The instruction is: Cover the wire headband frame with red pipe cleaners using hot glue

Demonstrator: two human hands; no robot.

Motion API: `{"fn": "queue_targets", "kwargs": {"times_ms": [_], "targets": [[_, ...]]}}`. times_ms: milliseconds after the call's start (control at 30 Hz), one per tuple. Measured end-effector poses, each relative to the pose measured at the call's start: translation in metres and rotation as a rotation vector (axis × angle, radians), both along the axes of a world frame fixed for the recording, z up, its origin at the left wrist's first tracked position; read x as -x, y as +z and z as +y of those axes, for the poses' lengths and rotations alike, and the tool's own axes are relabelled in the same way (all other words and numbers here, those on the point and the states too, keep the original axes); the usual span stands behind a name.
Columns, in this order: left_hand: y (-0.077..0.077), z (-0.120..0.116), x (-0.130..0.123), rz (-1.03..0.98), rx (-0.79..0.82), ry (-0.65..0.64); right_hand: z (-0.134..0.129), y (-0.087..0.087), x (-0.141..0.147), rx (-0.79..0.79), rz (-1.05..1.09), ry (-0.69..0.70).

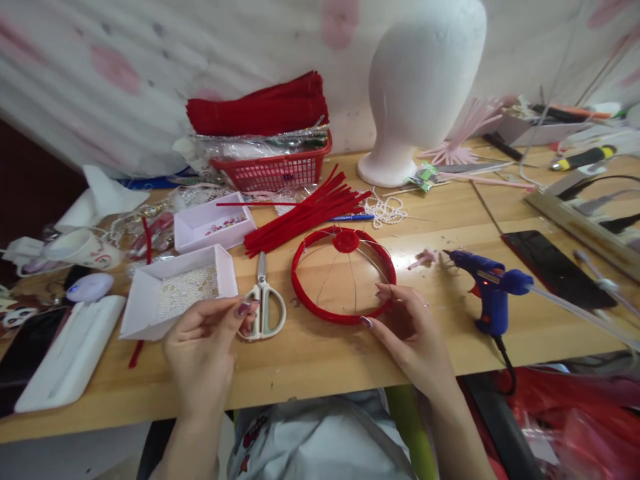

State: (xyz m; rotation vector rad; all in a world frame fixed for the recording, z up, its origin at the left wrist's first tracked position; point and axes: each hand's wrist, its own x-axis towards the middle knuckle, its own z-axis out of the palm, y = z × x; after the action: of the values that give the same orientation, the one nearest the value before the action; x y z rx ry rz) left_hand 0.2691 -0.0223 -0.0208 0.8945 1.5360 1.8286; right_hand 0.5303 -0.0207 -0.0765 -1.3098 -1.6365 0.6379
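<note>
Along the tabletop's [295, 373] front edge: a bead box [140, 307]; the left hand [205, 347], fingertips pinched, though whether on anything I cannot tell; scissors [263, 280]; the wired red ring [335, 318], mid-edge, its near-right rim grasped by the right hand [413, 333]; a blue glue gun [493, 293].

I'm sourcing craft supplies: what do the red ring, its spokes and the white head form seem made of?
Red ring: matte, soft-looking surface suggests velvet or chenille; core hidden.
Spokes: thin, grey and shiny, probably metal wire.
White head form: smooth with a faint sheen, likely foam or plastic; the look leaves it open.
</note>
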Motion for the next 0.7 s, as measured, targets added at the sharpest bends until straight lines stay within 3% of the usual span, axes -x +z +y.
{"fn": "queue_targets", "kwargs": {"times_ms": [233, 700], "targets": [[-0.0047, 0.0035, 0.0000, 0.191, -0.076, 0.005, 0.0009, -0.0019, -0.0017, -0.008, 0.012, 0.011], [0.0021, 0.0095, -0.0040, 0.021, -0.037, -0.220, 0.0009, -0.0040, -0.0027, 0.044, 0.039, 0.013]]}}
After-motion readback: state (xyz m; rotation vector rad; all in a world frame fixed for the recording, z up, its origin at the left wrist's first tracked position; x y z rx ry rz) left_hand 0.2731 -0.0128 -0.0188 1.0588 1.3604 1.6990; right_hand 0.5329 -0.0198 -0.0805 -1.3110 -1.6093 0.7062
